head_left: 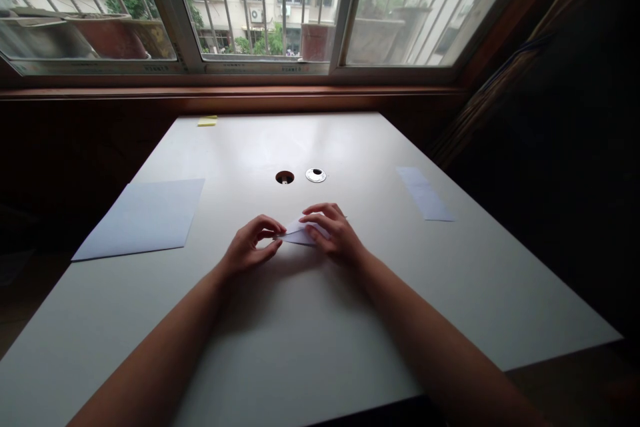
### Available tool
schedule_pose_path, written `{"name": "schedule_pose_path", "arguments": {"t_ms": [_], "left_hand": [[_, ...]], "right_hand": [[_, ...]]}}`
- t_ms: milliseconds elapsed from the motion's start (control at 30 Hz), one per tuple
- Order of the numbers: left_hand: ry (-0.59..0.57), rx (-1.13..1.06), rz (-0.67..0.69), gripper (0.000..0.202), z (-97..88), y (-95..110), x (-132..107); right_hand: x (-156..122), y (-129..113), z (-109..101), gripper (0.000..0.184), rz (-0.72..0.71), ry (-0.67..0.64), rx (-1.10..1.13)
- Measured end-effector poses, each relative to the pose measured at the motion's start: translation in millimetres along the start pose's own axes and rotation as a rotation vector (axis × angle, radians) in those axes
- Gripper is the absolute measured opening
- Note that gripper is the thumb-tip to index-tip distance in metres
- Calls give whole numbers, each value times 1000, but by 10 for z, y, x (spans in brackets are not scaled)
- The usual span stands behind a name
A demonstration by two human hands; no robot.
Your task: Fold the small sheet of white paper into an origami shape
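A small folded piece of white paper (297, 235) is held between my two hands over the middle of the table. My left hand (254, 241) pinches its left tip between thumb and fingers. My right hand (333, 233) grips its right part, with the thumb near the front edge and the fingers across the top. The paper shows a slanted fold and a pointed left end. Its right end is mostly hidden behind my right fingers.
The white table (300, 360) has a round cable hole (285, 177) with a metal cover (315, 175) beside it. White sheets (145, 217) lie at the left, a paper strip (425, 193) at the right, and yellow sticky notes (207, 121) at the far left. A barred window (260, 7) stands behind.
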State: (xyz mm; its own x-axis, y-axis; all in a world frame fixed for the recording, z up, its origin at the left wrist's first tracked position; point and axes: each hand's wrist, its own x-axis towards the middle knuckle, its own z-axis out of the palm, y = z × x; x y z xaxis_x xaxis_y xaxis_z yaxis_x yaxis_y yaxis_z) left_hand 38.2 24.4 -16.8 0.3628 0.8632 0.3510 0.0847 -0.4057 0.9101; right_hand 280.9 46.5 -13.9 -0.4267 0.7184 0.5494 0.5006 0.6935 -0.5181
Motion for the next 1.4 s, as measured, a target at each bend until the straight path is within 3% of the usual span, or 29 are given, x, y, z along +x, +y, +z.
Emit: {"name": "schedule_pose_path", "arguments": {"t_ms": [167,267,400,533,633,1033,1400], "left_hand": [[-219,163,-29,33,26,0,-46],[-287,166,-27,42,-18,23,-52],[-277,309,9,34,-117,17,-13],[-339,504,215,31,-138,-21,24],[-342,565,278,28,-102,-45,24],[-375,619,328,30,-79,-111,7],[-423,650,369,29,-39,-41,26]], "right_hand": [[-5,84,-13,14,0,-176,-19],[-6,92,-38,8,-21,-247,-21],[-16,109,-59,17,-70,-311,19],[-28,142,-59,31,-125,-338,51],[-30,151,-55,30,-144,-363,63],[-12,88,-109,19,-117,-397,-6],[-6,8,-167,8,-92,-451,-30]]}}
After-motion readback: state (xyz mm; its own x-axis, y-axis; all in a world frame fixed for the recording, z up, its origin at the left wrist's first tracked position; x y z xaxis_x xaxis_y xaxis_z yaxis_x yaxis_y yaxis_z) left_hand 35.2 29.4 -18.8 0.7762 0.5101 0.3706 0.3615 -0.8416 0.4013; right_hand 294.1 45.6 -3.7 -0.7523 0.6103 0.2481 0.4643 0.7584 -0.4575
